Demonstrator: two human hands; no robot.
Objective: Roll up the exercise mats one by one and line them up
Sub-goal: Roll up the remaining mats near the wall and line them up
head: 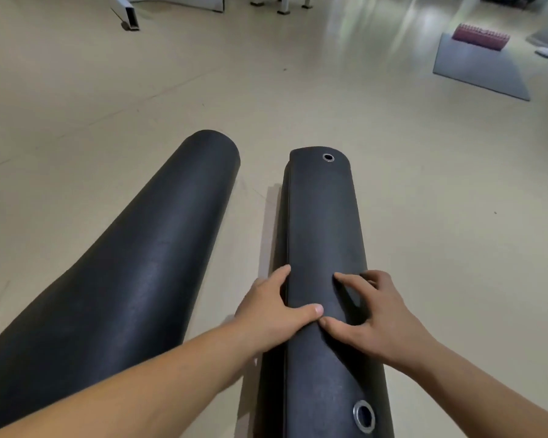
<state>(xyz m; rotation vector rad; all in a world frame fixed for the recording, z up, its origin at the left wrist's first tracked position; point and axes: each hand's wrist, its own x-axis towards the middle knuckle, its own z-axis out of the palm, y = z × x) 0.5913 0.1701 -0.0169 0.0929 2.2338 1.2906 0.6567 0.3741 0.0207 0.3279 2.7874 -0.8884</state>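
Two rolled black exercise mats lie on the beige floor, running away from me. The left roll (133, 263) is thick and lies free, angled to the left. The right roll (325, 222) is slimmer, with metal eyelets at its far and near ends on the outer flap. Both hands rest on top of this right roll near its middle. My left hand (276, 314) curls over the roll's left side, thumb on top. My right hand (377, 314) presses on the flap with spread fingers. The thumbs almost touch.
A flat grey mat (475, 71) lies unrolled at the far right with a pink studded foam roller (480, 36) on it. A white metal beam (125, 12) and equipment legs (282, 4) stand at the far top. Bare floor separates the two rolls.
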